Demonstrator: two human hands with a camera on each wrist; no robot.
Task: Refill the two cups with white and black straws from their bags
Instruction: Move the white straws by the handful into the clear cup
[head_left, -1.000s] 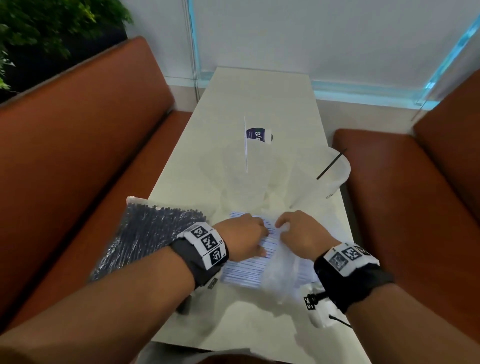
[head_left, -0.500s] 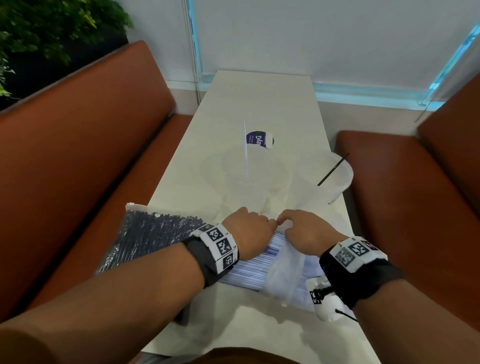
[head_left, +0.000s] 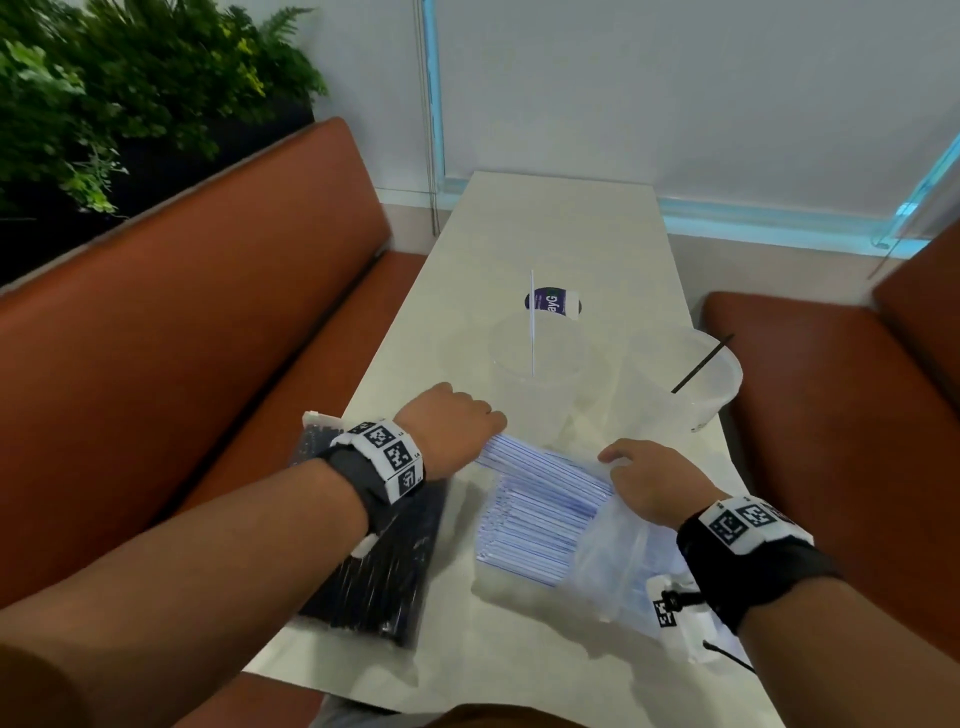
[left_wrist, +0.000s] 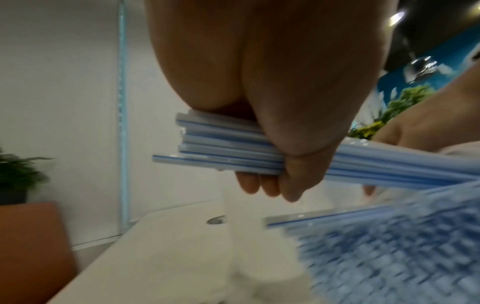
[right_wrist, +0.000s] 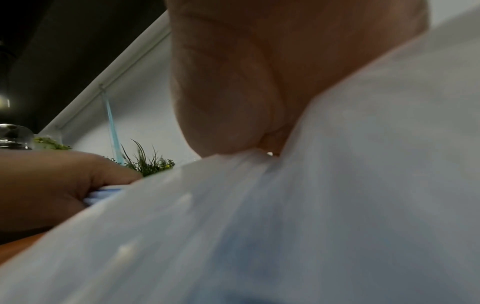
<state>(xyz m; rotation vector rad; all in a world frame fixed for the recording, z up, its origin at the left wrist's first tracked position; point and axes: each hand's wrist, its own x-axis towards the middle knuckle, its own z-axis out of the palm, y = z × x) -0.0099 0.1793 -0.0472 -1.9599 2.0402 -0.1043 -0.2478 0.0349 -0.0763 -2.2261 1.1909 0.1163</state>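
- The bundle of white straws with thin blue stripes (head_left: 540, 499) sits at centre frame in the head view, half out of its clear plastic bag (head_left: 613, 566), which lies on the pale counter (head_left: 561, 228).
- Left hand (head_left: 451, 431) has its grip curled tight round the far ends of that bundle; the left wrist view shows thumb and fingers (left_wrist: 270, 186) wrapped round the stack.
- Right hand (head_left: 655, 480) presses down on the bag just right of the straws, fingers bent into the plastic; the right wrist view shows the film bunched under the palm, but whether it is truly pinched I cannot tell.
- Just above the hands stand two clear plastic cups: the left one (head_left: 540, 364) with a single white straw (head_left: 532, 322), the right one (head_left: 685, 374) with a single black straw (head_left: 701, 364).
- Lower left, under the left forearm, lies the bag of black straws (head_left: 384, 582).
- Brown padded benches (head_left: 208, 332) flank the counter; green foliage (head_left: 130, 78) fills the upper left.
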